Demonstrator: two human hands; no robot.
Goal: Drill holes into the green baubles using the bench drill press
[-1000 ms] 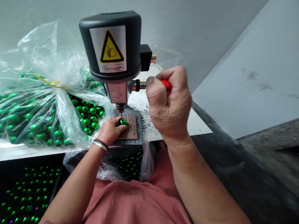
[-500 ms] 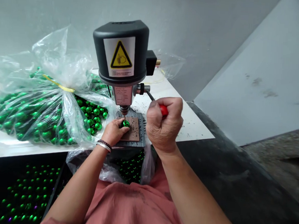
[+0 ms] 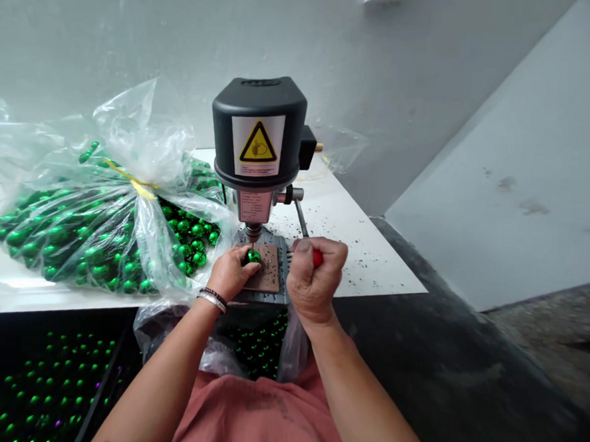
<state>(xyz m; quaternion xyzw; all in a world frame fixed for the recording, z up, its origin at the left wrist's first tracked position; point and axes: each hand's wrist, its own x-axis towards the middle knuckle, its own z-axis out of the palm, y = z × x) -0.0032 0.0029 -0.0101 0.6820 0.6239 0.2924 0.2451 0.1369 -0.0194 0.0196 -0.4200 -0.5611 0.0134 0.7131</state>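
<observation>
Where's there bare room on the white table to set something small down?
The right corner of the white table, past the right hand, looks barest; nearer the drill press, dark shavings litter it. A narrow strip lies between the plastic bag of green balls and the front edge. It's crowded between bag and drill press, by the left hand.

One camera, worn on the person's head, is looking forward and down past the reddish garment (image 3: 263,422) in the near foreground. It is facing the front of the drill press (image 3: 257,145), near mid-view, and is viewing the left hand (image 3: 228,272) and right hand (image 3: 316,276) from above. The wide view is also taking in the bench (image 3: 376,273), the back wall (image 3: 186,34) and the dark floor (image 3: 406,361).
</observation>
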